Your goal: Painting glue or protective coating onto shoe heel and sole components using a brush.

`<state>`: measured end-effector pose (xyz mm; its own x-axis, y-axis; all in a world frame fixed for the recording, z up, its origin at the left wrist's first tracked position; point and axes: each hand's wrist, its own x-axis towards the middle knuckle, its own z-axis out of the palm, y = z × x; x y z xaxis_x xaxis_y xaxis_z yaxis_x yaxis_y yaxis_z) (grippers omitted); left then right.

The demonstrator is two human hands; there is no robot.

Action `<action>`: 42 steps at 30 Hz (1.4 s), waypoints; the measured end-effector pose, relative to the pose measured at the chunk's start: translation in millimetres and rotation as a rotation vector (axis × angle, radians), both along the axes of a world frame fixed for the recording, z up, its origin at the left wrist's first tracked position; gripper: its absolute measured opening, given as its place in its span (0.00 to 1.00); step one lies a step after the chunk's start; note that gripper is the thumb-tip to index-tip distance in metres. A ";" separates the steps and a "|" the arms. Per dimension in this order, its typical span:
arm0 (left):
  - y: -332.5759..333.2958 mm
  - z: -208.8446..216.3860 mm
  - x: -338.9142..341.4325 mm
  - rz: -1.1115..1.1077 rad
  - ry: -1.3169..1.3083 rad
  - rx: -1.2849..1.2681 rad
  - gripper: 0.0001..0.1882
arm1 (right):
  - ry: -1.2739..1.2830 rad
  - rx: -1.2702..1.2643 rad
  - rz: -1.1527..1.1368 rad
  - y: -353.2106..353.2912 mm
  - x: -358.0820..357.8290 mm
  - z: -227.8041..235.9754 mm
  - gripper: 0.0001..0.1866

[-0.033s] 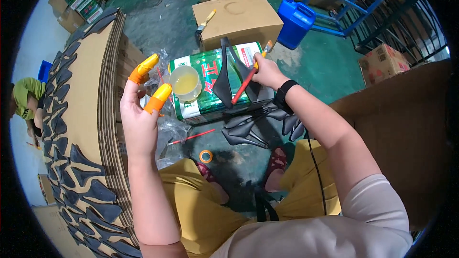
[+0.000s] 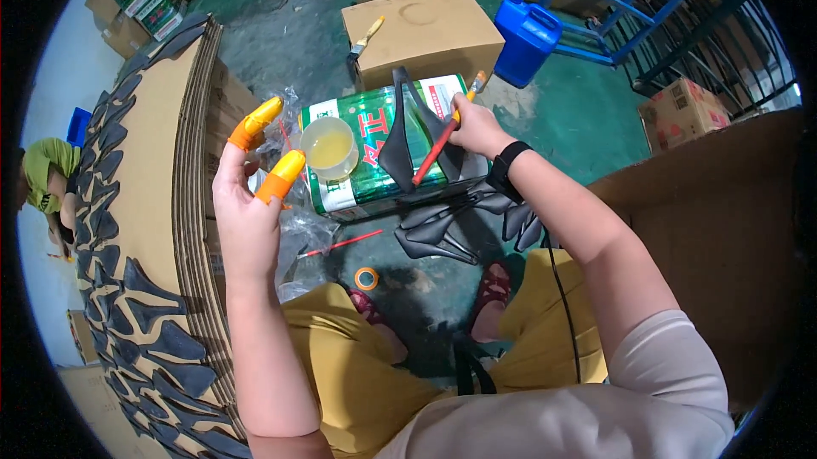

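Note:
My left hand (image 2: 247,191) is raised left of a green tin (image 2: 356,107), fingers apart and nothing between them. Yellow-orange coverings wrap its thumb and a finger. In my right hand (image 2: 481,129) is a paintbrush (image 2: 433,155) with a red and yellow handle, bristles pointing away from me. A black bike saddle cover (image 2: 395,155), forked in shape, lies across the tin under the brush. My right fingers are close to it; whether they also grip it is hidden. On the tin's left end stands a clear cup (image 2: 332,148) of yellowish liquid.
Black saddle pieces (image 2: 438,233) lie on the floor near my feet, with a tape roll (image 2: 367,279) and a red stick (image 2: 340,244). Stacked cardboard (image 2: 162,144) on the left bears several black pieces. Beyond the tin are a carton (image 2: 425,34) and a blue jerrycan (image 2: 523,40). A person (image 2: 51,174) bends at far left.

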<state>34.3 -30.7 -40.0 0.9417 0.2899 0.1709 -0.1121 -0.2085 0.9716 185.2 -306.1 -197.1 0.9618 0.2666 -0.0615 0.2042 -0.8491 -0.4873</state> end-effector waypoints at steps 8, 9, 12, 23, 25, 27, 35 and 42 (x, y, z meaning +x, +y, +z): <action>3.0 -8.0 6.4 -0.019 0.006 0.210 0.26 | -0.147 -0.115 0.024 -3.8 -0.2 -10.8 0.18; 4.9 -8.5 5.6 -0.017 0.044 0.275 0.26 | -0.193 -0.105 0.015 -5.1 -1.2 -11.6 0.17; 2.2 -4.2 3.3 -0.054 0.022 0.211 0.26 | -0.278 -0.027 -0.001 -12.0 0.2 -7.7 0.15; 4.3 -4.1 -2.6 -0.023 0.082 0.040 0.26 | -0.318 0.167 0.044 -79.6 74.4 29.3 0.03; 7.6 -6.3 -0.8 -0.079 0.059 0.153 0.26 | -0.251 0.285 -0.032 -91.3 91.1 31.6 0.04; 3.4 -3.1 1.4 -0.113 0.080 0.277 0.27 | -0.271 0.258 -0.057 -101.4 110.5 33.8 0.04; -5.8 -11.4 13.6 -0.076 0.204 0.236 0.26 | -0.157 0.177 -0.169 -110.6 206.5 15.8 0.14; -10.6 -14.7 24.0 -0.138 0.195 0.224 0.20 | -0.015 0.022 -0.178 -90.6 272.8 -17.1 0.11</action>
